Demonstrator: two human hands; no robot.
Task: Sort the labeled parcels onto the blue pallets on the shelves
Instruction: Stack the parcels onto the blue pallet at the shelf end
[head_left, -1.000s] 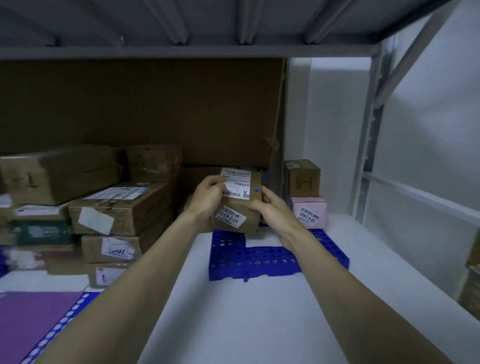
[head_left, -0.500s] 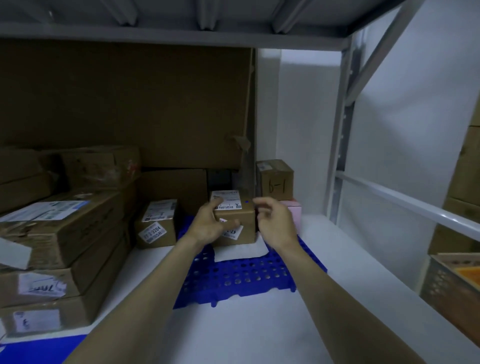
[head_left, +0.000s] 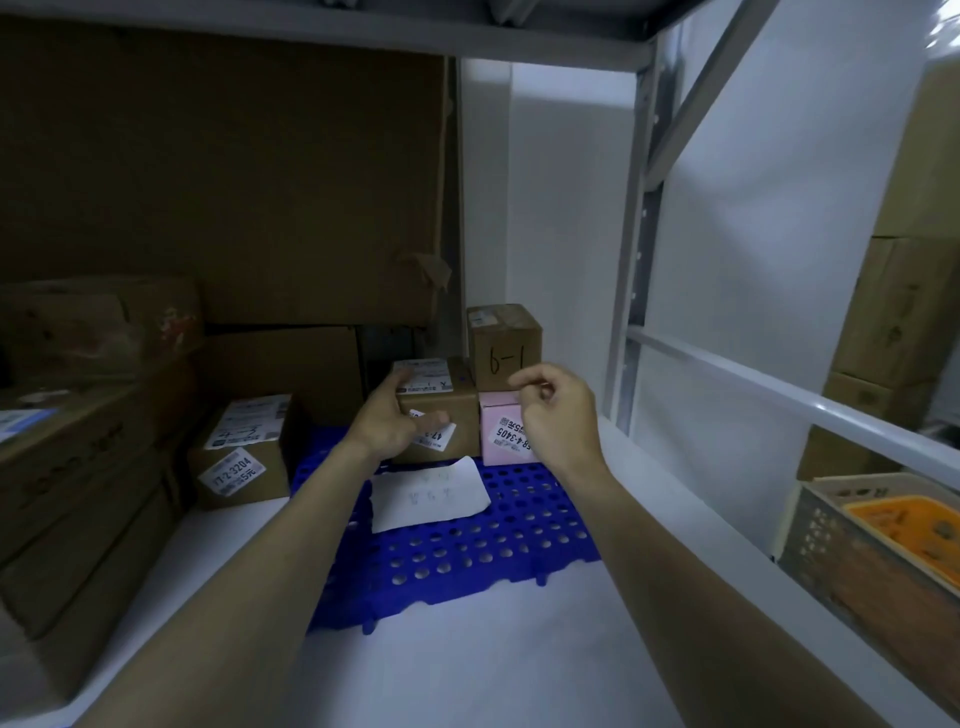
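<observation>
Brown cardboard parcel (head_left: 436, 410) now sits on the blue pallet (head_left: 467, 551), against the pink parcel (head_left: 506, 434); a second ago both hands carried it. Left hand (head_left: 395, 423) keeps its grip around the near corner. Right hand (head_left: 556, 410) has let go, fingers loosely curled, empty. This placement looks nearly finished. Label print is partly covered.

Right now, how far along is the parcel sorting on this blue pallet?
Done: the pink parcel sits at the back of the blue pallet with the box marked 6-1 on top. In hand: the left hand holds the brown parcel set beside them; the right hand holds nothing. Left: letting go. The labelled box stands off the pallet on the shelf.
</observation>
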